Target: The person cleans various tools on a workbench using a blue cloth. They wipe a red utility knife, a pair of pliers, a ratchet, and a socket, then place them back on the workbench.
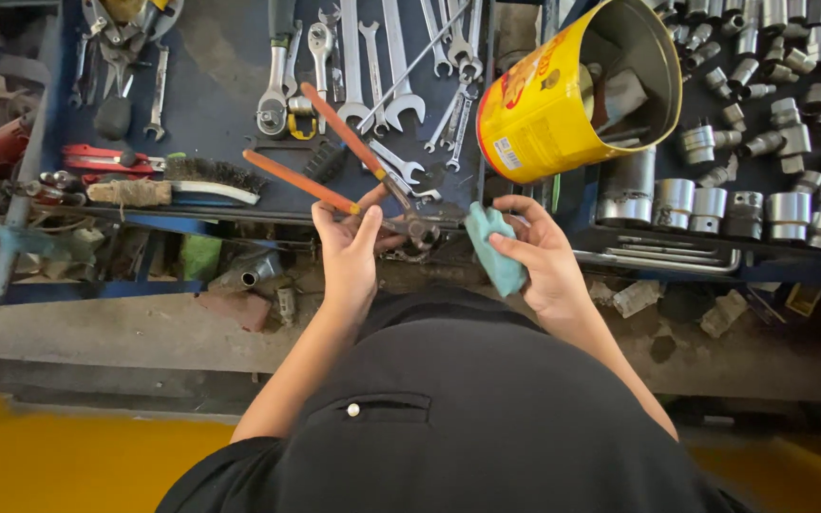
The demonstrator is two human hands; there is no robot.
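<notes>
Got orange-handled pincers [372,185] pinched near the head in the left hand [349,249], over the front edge of the blue tray [211,204], right hand [541,256] clutching a soft teal rag [494,249]; probably stiff, head-heavy steel, maybe greasy, so better gripped by the handles.

Black short-sleeved shirt with a white-buttoned chest pocket; bare forearms.

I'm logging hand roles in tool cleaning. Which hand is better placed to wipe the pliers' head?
Probably the right hand: it holds the teal cloth beside the pliers, which the left hand grips near the head.
</notes>
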